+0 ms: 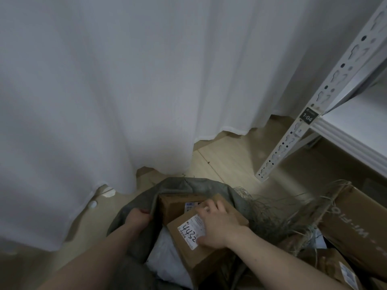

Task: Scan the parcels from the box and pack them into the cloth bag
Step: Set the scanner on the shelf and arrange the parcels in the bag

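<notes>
From the head camera, the packing step was in hand. The left hand pinched the near-left rim of the grey-green cloth bag, holding its mouth open. The right hand lay on top of a brown cardboard parcel, fingers curled over its far edge and thumb on the label, gripping it as it sat tilted in the bag's mouth. Beyond it, deeper in, sat another brown parcel, and a white soft package showed underneath. I'd judge the next move called for easing this one down beside the others, then letting go and reaching right for the next.

Writing now: the label carried handwritten "4432"; its print was too small to read. The big cardboard box at right showed what looked like "WI-FI 6". The white shelf post bore a tag, "1-04".
</notes>
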